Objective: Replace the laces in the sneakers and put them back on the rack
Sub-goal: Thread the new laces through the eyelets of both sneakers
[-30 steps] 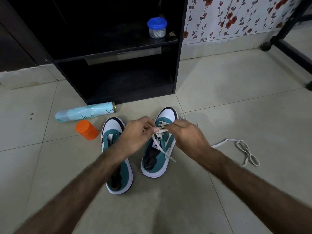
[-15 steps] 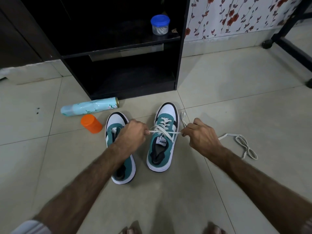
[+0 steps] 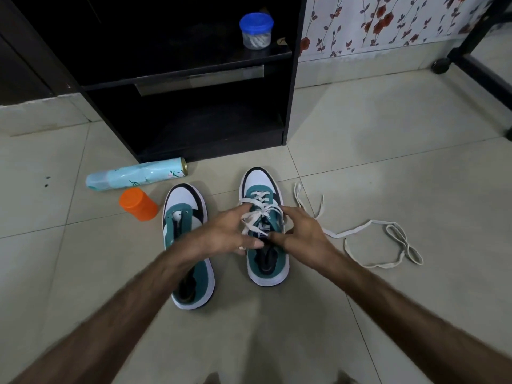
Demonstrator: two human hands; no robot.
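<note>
Two teal-and-white sneakers stand side by side on the tiled floor. The right sneaker (image 3: 261,181) has a white lace (image 3: 259,210) threaded through its eyelets. The left sneaker (image 3: 184,200) has no lace. My left hand (image 3: 224,235) reaches over to the right sneaker and pinches a strand of its lace, whose tip sticks out under my fingers. My right hand (image 3: 303,231) rests on that sneaker's right side, fingers spread, thumb on the tongue. A second loose white lace (image 3: 388,234) lies on the floor to the right.
The black shoe rack (image 3: 291,92) stands just behind the sneakers, with a blue-lidded jar (image 3: 256,30) on its upper shelf. A pale blue spray can (image 3: 135,177) and an orange cap (image 3: 137,203) lie left of the sneakers. A black wheeled frame (image 3: 471,59) stands at the far right.
Half a second ago both hands held the lace ends pulled taut and apart. Now both hands have come together over the right sneaker's tongue and the lace is slack.
</note>
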